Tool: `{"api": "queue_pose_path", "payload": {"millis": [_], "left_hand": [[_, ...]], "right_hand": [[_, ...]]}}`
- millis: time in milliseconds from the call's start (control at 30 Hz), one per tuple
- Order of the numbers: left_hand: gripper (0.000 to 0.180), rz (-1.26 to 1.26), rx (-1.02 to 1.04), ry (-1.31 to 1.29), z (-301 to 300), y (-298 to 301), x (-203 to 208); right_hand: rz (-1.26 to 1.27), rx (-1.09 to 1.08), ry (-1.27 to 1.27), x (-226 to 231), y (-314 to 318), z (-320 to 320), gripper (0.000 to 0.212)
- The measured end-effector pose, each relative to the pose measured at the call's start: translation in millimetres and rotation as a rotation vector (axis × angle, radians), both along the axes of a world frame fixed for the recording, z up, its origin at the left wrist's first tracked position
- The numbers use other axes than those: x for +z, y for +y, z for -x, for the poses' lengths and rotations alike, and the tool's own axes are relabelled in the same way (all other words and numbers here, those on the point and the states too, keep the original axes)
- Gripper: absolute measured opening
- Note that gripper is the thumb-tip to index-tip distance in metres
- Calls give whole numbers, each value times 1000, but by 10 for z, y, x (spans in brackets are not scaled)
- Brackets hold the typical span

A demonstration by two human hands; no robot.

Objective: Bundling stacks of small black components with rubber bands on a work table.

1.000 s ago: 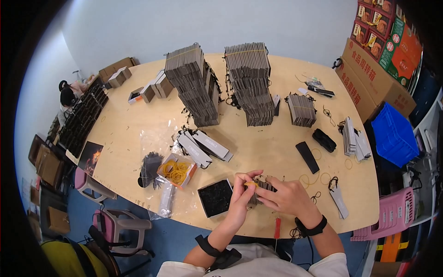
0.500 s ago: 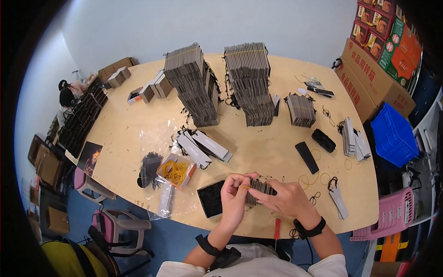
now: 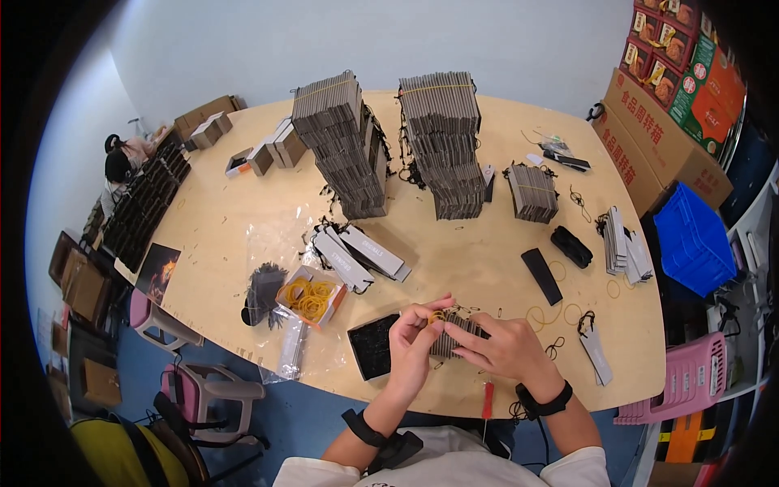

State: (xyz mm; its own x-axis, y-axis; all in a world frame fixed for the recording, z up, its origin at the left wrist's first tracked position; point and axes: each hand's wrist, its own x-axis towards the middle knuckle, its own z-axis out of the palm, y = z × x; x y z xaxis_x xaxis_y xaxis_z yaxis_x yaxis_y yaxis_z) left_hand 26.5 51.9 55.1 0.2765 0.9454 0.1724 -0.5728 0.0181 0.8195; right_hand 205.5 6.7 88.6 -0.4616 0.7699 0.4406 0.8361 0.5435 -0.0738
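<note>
My left hand (image 3: pixel 411 342) is closed, its thumb and fingers pinching a yellow rubber band (image 3: pixel 436 316). The fingertips of my right hand (image 3: pixel 510 347) meet the same band from the other side, its other fingers bent over a bundle of grey card tags (image 3: pixel 445 346). That bundle stands on the table beneath both hands and is partly covered by them. Just left of my left hand is an open black box (image 3: pixel 367 349) with a dark inside. A small box of yellow rubber bands (image 3: pixel 331 313) sits farther left.
Two tall stacks of grey tags (image 3: pixel 442 122) rise at the back, with a smaller banded bundle (image 3: pixel 531 193) to their right. White tags (image 3: pixel 377 253) lie mid-table. A red-handled screwdriver (image 3: pixel 488 399) rests at the near edge. Another person (image 3: pixel 122 166) is at the far left.
The rubber band, a thin stretched strand before, now shows as bunched loops at my left fingertips. My hands have shifted only slightly, and the bundle stays beneath them.
</note>
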Motion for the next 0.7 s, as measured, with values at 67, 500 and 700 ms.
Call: {"api": "queue_pose_path", "payload": {"millis": [67,500,700], "left_hand": [[11,-6,-28,15,3,5,13],[7,-4,-106,21,36,41,30],[8,-22,-48,27,45,30,-44]], "right_hand": [[-6,8,25,-28,2,-7,51],[-20,6,61,-30,-2,-3,51],[-20,1,64,6,-14,3,50]]}}
